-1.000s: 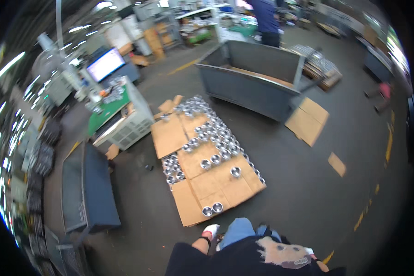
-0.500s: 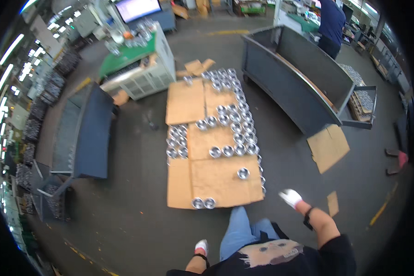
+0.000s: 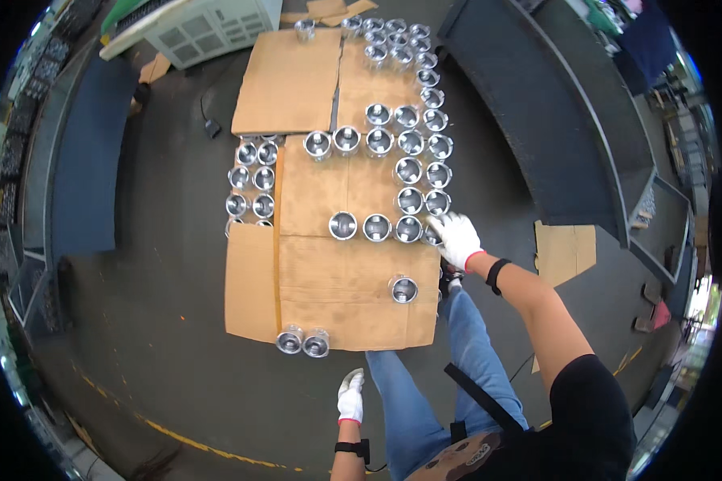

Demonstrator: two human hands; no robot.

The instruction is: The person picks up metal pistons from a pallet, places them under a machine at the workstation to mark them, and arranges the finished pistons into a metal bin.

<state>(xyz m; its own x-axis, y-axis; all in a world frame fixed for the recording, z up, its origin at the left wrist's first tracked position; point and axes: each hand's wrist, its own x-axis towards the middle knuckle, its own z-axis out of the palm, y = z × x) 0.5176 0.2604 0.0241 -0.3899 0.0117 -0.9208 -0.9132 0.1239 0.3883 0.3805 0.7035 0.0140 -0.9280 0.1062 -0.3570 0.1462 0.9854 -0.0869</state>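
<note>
My right hand (image 3: pixel 459 239), in a white glove, reaches over the right edge of the cardboard. Its fingers are closed at the rim of a silvery metal piston (image 3: pixel 432 235), which they partly cover. That piston ends a row where another piston (image 3: pixel 408 229) stands just to the left. Nearer to me, a lone piston (image 3: pixel 403 289) rests on the cardboard sheet (image 3: pixel 337 280). My left hand (image 3: pixel 350 394), also gloved, hangs low beside my leg with its fingers loosely stretched and holds nothing. Two pistons, one of them this piston (image 3: pixel 316 343), stand at the near edge.
More pistons (image 3: pixel 262 178) show in a gap at the left of the stack. A dark metal bin (image 3: pixel 529 104) stands to the right, a blue-grey bin (image 3: pixel 88 152) to the left. A white cabinet (image 3: pixel 208 32) is at the far left. Loose cardboard (image 3: pixel 565 252) lies on the right floor.
My right hand has moved forward and left from beside the stack onto the piston at the row's right end. The view has moved closer over the stack. My left hand still hangs low.
</note>
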